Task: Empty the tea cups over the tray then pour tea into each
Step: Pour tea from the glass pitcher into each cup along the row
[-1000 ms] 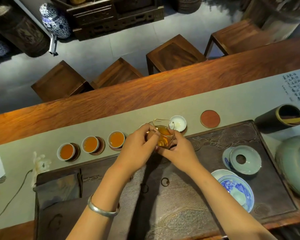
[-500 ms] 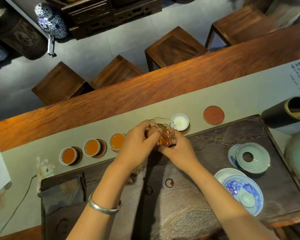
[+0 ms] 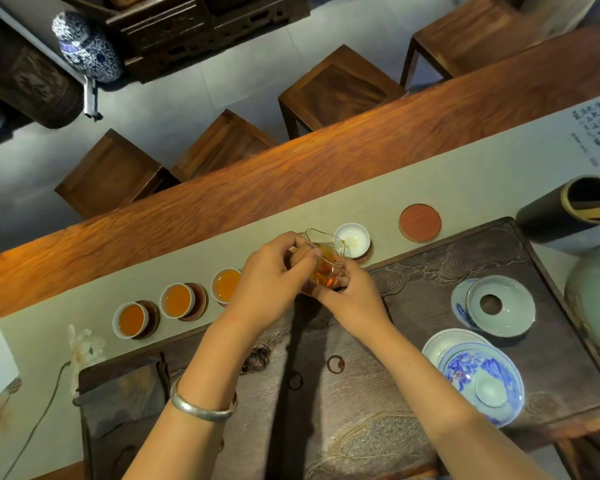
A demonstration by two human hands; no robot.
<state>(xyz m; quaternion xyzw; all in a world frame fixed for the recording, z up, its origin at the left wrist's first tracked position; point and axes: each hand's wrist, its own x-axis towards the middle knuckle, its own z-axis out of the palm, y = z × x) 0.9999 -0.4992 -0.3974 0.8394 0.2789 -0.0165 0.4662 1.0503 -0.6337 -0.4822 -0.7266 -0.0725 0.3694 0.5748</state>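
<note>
**Both hands tipping glass pitcher toward white cup**

Both hands are gripping the glass pitcher: left hand is wrapping its fingers closed round the pitcher's left side, right hand is pinching it from the near-right w/ fingers curled in under the base. Pitcher is holding amber tea and leaning right, spout reaching over the rim of the white cup; a thin thread of tea seems to be showing at the spout, but too small to be sure. That cup is sitting on a dark coaster on the pale runner, just far of the carved tea tray, inside looking pale.

Three filled cups are standing in a row on the runner to the left, each w/ orange tea. An empty red coaster is lying right of the white cup. On the tray's right part, a celadon lid and a blue-and-white bowl are resting. A silver bangle is circling the left wrist.
</note>
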